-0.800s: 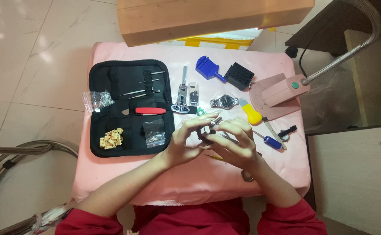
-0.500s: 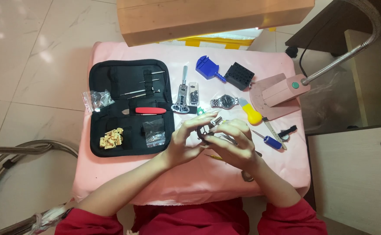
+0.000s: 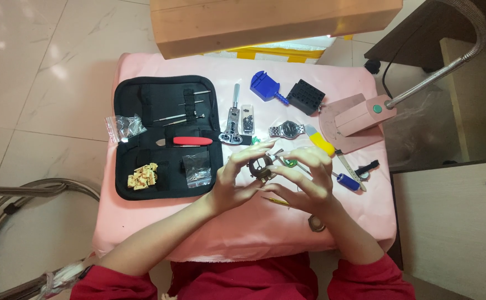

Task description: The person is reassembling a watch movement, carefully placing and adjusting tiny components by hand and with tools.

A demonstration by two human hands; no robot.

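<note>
My left hand (image 3: 236, 180) and my right hand (image 3: 305, 180) meet above the middle of a pink-covered table (image 3: 143, 233). Between the fingertips of both hands sits a small round metal tool or watch part (image 3: 262, 166) with a thin metal arm sticking out to the upper right. Just beyond my hands lies a silver wristwatch (image 3: 287, 130). A thin yellow stick (image 3: 276, 201) lies on the cloth under my right palm.
An open black tool case (image 3: 165, 133) holds a red-handled tool (image 3: 193, 141), thin picks and small bags. Also on the cloth: a metal wrench tool (image 3: 232, 119), a blue link remover (image 3: 265, 88), a black block (image 3: 305, 96), a pink lamp base (image 3: 354, 119), a yellow-handled tool (image 3: 321, 141), a blue screwdriver (image 3: 347, 181).
My hands stay together on the small metal part; the fingers have shifted slightly and the part has turned a little.
</note>
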